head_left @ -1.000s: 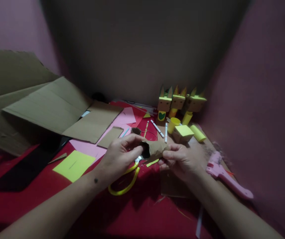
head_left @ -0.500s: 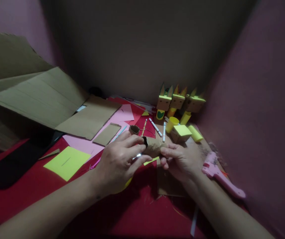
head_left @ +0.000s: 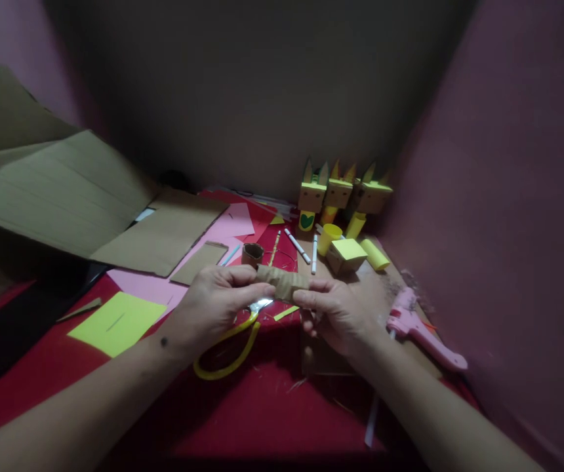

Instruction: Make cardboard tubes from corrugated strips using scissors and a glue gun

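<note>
A wrinkled brown tube is held at the frame's centre, its ends pinched between narrowly parted fingers of the left hand and right hand. Yellow-handled scissors are seen below.

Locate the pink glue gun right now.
In the head view, the pink glue gun lies at right, just beyond the person's right hand toward the wall, nearer the camera than the lying yellow tube.

Home-like craft corner, pink-painted wall at the side, red-covered tabletop strewn with cardboard sheets, coloured paper, yellow-handled scissors, pink glue gun, small eared box figures
</note>
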The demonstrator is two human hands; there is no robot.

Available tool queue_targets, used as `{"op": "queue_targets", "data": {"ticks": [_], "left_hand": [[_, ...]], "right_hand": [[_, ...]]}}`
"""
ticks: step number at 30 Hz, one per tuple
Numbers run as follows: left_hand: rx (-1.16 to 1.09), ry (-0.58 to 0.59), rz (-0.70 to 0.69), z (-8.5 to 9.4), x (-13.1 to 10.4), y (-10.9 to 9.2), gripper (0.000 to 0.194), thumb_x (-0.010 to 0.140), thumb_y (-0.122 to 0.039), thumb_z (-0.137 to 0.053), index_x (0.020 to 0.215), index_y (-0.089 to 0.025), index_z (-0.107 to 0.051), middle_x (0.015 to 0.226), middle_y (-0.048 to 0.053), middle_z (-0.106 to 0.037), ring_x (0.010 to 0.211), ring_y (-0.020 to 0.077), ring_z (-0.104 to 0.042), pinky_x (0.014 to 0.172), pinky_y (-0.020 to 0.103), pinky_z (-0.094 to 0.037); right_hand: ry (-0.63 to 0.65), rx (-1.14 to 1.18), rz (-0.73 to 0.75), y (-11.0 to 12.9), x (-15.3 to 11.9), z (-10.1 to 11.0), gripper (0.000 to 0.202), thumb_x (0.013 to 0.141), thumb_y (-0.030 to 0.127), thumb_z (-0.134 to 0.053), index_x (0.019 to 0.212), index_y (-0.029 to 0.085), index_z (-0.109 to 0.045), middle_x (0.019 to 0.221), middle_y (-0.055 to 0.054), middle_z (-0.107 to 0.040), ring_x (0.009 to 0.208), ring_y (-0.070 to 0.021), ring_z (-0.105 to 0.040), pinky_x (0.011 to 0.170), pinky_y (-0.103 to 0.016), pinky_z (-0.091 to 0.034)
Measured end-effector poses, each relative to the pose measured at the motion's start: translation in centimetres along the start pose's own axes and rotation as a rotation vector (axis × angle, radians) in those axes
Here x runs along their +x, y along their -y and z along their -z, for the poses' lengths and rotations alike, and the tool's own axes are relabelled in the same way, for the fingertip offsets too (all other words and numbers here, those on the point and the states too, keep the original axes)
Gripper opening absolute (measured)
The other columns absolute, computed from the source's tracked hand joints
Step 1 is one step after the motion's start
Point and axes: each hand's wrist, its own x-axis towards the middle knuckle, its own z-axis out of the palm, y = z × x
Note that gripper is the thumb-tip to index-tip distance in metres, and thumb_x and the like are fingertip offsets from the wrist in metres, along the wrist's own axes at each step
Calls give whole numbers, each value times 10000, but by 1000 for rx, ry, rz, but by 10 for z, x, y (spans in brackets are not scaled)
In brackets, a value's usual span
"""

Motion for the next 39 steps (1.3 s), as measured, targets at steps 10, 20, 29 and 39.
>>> {"op": "queue_targets", "data": {"ticks": [10,20,29,39], "left_hand": [[-44,136,132,6,8,10,175,772,-344,-681,813,-187,-748,756,55,-725,743,210,-681,673,309,-553],[131,136,-88,22,12,10,351,751,-277,-717,1094,-254,-649,897,28,-681,818,183,-638,678,264,-530],[316,90,-186,2,3,1,273,727,-253,-680,997,-212,-678,866,25,-680,774,194,-631,683,270,-524],[252,17,-417,7,-9,9,331,787,-209,-688,1111,-253,-637,1005,37,-679,916,189,-637,829,306,-531]], "right_hand": [[-78,28,-39,1,2,2,174,571,253,-792,639,124,-696,421,33,-568,295,-52,-461,263,-140,-303],[-85,188,-102,-1,11,8,134,564,200,-743,618,111,-657,419,17,-579,264,-55,-446,228,-140,-292],[-49,209,-126,-4,10,7,138,549,201,-747,622,118,-663,437,27,-585,277,-53,-458,228,-137,-299],[160,283,-82,-3,9,18,250,598,204,-751,494,152,-529,372,53,-505,257,-71,-466,252,-147,-324]]}}
